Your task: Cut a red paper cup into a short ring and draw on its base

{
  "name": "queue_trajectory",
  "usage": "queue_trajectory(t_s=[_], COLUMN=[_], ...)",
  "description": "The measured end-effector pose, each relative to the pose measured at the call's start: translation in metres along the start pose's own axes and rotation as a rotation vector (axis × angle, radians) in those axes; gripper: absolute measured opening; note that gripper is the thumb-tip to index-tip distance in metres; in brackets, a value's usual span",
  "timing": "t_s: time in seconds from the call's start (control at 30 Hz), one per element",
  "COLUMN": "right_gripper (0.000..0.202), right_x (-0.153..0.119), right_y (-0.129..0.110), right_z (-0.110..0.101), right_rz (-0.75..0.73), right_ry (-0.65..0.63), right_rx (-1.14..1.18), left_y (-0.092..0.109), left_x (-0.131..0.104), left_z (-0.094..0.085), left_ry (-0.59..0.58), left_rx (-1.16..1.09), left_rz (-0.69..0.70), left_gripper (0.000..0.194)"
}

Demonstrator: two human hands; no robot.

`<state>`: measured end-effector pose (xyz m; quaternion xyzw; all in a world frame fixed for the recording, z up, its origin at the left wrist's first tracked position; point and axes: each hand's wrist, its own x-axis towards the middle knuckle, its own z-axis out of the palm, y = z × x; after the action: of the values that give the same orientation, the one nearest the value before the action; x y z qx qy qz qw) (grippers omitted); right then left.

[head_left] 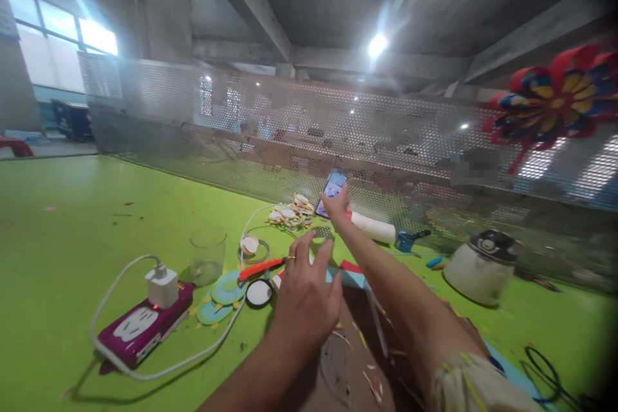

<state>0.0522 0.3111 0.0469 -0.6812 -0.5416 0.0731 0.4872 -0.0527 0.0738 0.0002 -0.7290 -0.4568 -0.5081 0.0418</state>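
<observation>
Two hands: both are reaching forward over the green table (58, 257), so a sleeve or forearm could be sweeping small things along.
Power strip (142, 328): it is sitting at the left with a white charger (162, 286) plugged in; its cable (226, 328) is looping toward the hands, and a snag could be tugging the charger loose.
Cup (207, 255): it is standing upright just behind the strip, with what looks like a little liquid in it; a knock could be spilling that toward the sockets.
Scissors (261, 267): the orange handle is lying just left of the left hand, near enough to be nudged.
Left hand (306, 299): it is hovering open, fingers spread, holding nothing, above paper discs (226, 288) and scraps.
Right hand (337, 206): it is stretching far out, fingers touching the phone (331, 190); whether it is gripping I cannot tell.
Phone: it is leaning at the mesh screen (203, 116), beside a white tube (373, 228); a loose touch could be tipping it flat.
Pot (483, 265): it is sitting well apart at the right.
</observation>
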Motion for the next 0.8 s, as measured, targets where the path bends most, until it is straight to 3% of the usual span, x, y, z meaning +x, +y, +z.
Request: queue_trajectory(t_s=[0.1,0.17,0.23,0.33,0.47,0.6,0.8], right_gripper=[0.042,0.070,0.092,0.098,0.096,0.098,0.093], right_x=[-0.028,-0.057,-0.092,-0.146,-0.199,-0.221,-0.237], right_y=[-0.004,-0.004,-0.002,0.001,0.007,0.021,0.044], right_z=[-0.041,-0.072,-0.103,-0.143,-0.178,-0.200,-0.222], right_rz=[-0.084,-0.131,-0.167,-0.200,-0.207,-0.202,-0.254], right_ry=[-0.039,-0.089,-0.163,-0.253,-0.287,-0.216,-0.175], right_rx=[0.125,0.215,0.309,0.439,0.532,0.443,0.309], left_y=[-0.007,-0.011,-0.011,0.002,0.036,0.060,0.063], left_x=[0.005,0.010,0.015,0.014,0.000,-0.013,-0.020], left_z=[0.000,-0.001,-0.002,-0.003,-0.003,-0.003,0.001], left_ry=[0.008,0.026,0.029,-0.195,-0.541,-0.644,-0.828], left_rx=[-0.141,-0.326,-0.564,-1.030,-1.558,-1.657,-1.558], left_rz=[-0.067,-0.149,-0.319,-0.539,-0.578,-0.660,-0.818], left_gripper=[0.041,0.044,0.049,0.058,0.068,0.072,0.078])
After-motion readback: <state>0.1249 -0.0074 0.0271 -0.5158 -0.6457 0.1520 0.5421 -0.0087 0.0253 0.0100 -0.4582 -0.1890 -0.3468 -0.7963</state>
